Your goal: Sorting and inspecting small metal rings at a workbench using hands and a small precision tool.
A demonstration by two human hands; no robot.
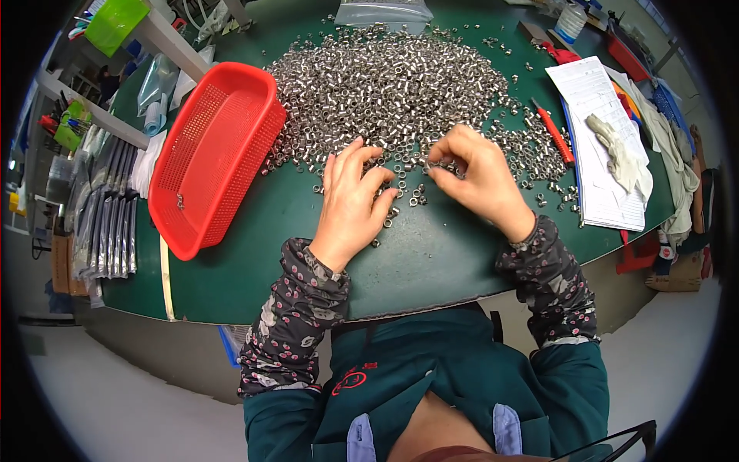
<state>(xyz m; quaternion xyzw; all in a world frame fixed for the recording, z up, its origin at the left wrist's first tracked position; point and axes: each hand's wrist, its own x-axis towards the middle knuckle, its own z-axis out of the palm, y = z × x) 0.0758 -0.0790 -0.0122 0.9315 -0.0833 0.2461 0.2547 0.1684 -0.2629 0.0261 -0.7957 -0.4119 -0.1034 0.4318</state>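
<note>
A wide heap of small shiny metal rings (pixel 385 85) covers the far middle of the green table. My left hand (pixel 350 196) rests at the near edge of the heap, fingers bent and apart, with loose rings by its fingertips and thumb. To its right, my right hand (pixel 477 177) has thumb and index finger brought together in a pinch on a small metal ring (pixel 428 165). Several loose rings (pixel 416 195) lie on the table between both hands. Left of the heap, a red plastic basket (pixel 163 196) is tilted toward me and holds a few rings.
Papers (pixel 604 115) with a pale glove (pixel 612 146) on top lie at the right, beside a red-handled tool (pixel 556 137). Wrapped flat packets (pixel 108 223) are stacked at the left edge. A clear plastic bag (pixel 385 11) lies behind the heap.
</note>
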